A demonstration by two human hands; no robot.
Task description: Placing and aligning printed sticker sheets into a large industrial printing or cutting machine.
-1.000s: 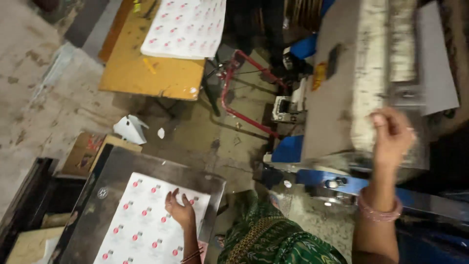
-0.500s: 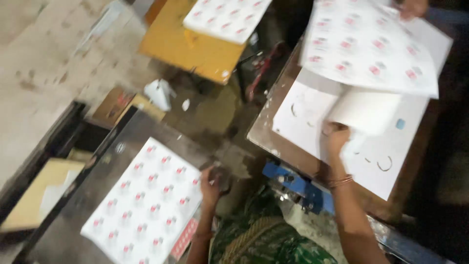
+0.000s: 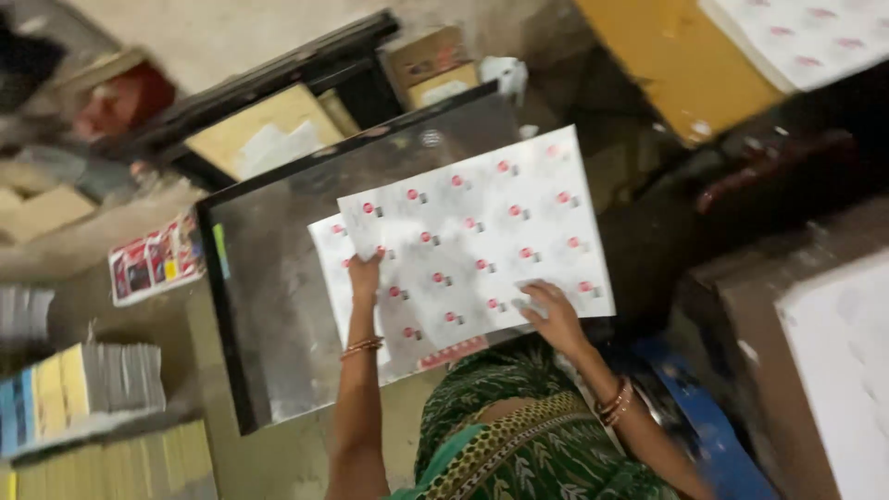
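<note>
Presently both hands grip one printed sheet (image 3: pixel 472 243) lying above the stack (image 3: pixel 370 306), left hand (image 3: pixel 363 275) fingers closed on its near-left corner, right hand (image 3: pixel 554 315) pinching its near edge.

Left hand (image 3: pixel 364 275) and right hand (image 3: pixel 556 317) holding printed sheet (image 3: pixel 477 243), over stack (image 3: pixel 326 243) on metal tray (image 3: pixel 269 306)

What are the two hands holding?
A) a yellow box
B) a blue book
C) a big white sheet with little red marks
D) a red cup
C: the left hand and the right hand both grip the near edge of the white printed sheet, above the grey metal tray.
</note>
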